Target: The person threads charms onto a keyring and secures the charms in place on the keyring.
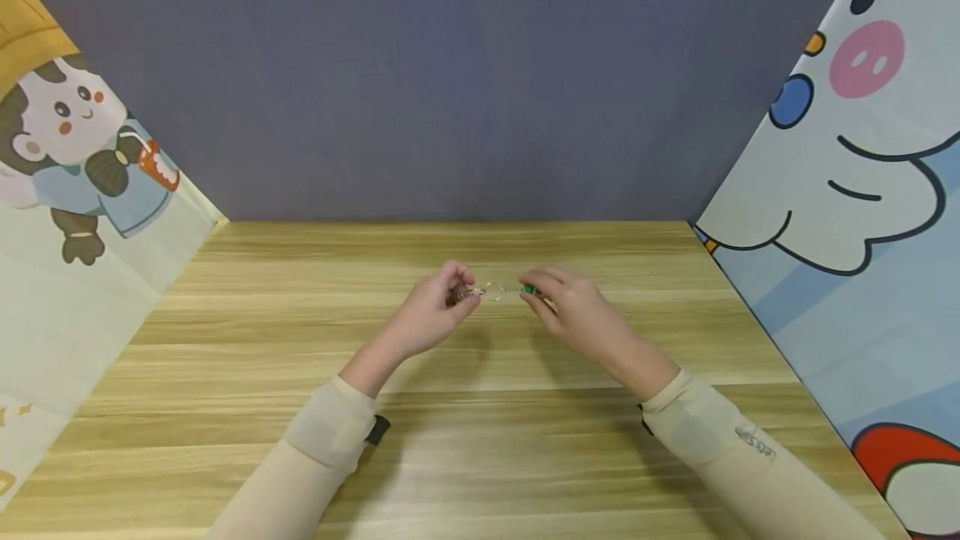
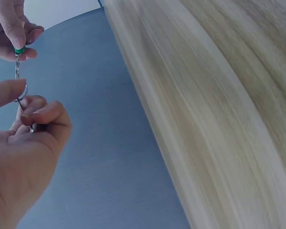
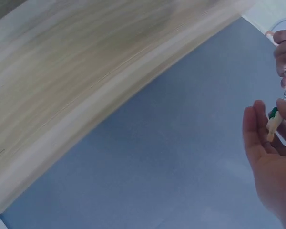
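A keychain is stretched between both hands, held above the wooden table. My left hand (image 1: 433,308) pinches small metal pieces (image 1: 477,292) at one side of its split ring (image 1: 495,299); most of what lies in those fingers is hidden, and I cannot tell its kind. From the ring a short silver chain (image 2: 17,69) leads to a small charm with a green top (image 1: 529,289) and a pale lower part. Thumb and fingers of my right hand (image 1: 583,313) pinch this charm (image 3: 274,123) near its green end. In the left wrist view the ring (image 2: 25,92) sits by the left thumb.
Beneath the hands spreads a light wood-grain table (image 1: 480,457). A grey-blue panel (image 1: 465,82) rises behind its far edge. Cartoon-printed panels stand at the left (image 1: 67,298) and right (image 1: 885,290) sides.
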`<state>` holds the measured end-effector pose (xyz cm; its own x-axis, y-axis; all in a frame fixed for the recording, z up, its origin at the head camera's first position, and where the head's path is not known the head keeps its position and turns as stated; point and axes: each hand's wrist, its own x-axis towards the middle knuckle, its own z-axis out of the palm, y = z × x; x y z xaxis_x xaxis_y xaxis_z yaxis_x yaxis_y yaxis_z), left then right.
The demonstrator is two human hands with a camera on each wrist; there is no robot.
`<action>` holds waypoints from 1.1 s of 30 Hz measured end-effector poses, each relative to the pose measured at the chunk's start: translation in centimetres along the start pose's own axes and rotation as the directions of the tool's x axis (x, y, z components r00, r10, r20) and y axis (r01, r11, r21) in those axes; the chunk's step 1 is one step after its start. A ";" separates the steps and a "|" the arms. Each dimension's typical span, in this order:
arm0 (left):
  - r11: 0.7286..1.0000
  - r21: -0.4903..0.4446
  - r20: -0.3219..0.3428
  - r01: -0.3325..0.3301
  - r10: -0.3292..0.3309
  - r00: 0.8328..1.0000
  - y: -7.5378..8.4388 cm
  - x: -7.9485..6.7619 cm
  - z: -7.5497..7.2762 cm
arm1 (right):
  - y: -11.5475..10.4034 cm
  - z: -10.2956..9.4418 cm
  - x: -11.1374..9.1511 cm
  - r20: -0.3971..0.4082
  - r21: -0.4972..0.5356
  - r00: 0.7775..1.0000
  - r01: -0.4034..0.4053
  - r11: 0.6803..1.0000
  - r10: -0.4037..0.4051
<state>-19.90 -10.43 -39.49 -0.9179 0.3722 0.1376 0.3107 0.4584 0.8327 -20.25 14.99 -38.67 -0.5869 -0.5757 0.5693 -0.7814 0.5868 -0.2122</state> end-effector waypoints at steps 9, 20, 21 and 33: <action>0.976 0.212 -0.047 -0.053 0.064 0.997 -0.4 0.1 -0.1 | 0.3 -0.5 -0.5 0.063 -0.065 0.996 -0.054 0.996 0.058; 0.973 0.229 -0.122 0.013 0.016 0.992 -0.6 0.1 0.2 | 0.9 -0.6 -1.1 0.142 0.009 0.972 -0.192 0.981 0.189; 0.977 0.211 -0.120 0.015 0.010 0.993 -0.7 0.1 0.3 | 1.0 -0.6 -1.3 0.144 0.019 0.970 -0.199 0.980 0.194; 0.996 0.004 0.058 0.091 -0.091 0.994 -2.8 -0.1 0.1 | 2.7 0.7 -2.5 0.275 0.218 0.889 -0.430 0.876 0.367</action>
<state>-20.66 -11.64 -41.94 -0.9266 0.3748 0.0298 0.2268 0.4940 0.8393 -21.02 17.57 -41.16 -0.8668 -0.4523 0.2098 -0.4788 0.6376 -0.6035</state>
